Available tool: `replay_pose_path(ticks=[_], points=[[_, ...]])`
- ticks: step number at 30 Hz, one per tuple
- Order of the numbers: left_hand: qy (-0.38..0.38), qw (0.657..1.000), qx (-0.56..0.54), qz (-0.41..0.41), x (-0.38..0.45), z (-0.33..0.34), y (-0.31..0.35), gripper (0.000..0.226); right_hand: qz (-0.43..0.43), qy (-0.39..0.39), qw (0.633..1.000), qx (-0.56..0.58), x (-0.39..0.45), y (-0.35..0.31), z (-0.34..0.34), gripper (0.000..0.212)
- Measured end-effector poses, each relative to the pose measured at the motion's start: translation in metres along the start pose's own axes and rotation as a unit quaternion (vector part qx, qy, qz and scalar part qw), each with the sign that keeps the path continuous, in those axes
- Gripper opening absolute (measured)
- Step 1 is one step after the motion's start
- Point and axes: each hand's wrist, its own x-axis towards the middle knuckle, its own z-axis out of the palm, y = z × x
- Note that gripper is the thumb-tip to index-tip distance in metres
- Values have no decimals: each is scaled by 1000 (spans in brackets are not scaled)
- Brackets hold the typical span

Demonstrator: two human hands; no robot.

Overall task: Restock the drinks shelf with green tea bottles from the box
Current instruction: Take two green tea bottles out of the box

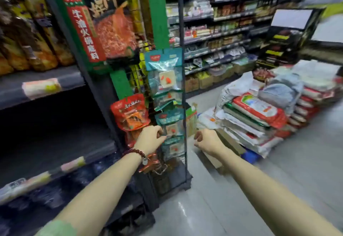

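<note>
Fingers [159, 132] of both hands curled, empty; teal packets [164, 76] on wire rack [182, 50].

Even indoor light fills the aisle, and a pale glare streak lies on the glossy floor [182, 208] at about 6 o'clock. The shelf bays [52, 124] at 9 o'clock sink into deep shadow. Motion blur smears nearly everything, worst toward 3 and 8 o'clock. Wide-angle distortion bends the black upright [182, 68] and the frame edges.
</note>
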Motion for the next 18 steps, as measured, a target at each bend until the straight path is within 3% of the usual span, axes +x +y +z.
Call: replay_pose_path(ticks=[6,18], points=[[-44,999,-15,22,39,71,66,19,108,-2,994,1,-15,98,-31,16],[-85,993,-60,52,173,154,143,23,171,-1,985,-5,64,202,-79,20]])
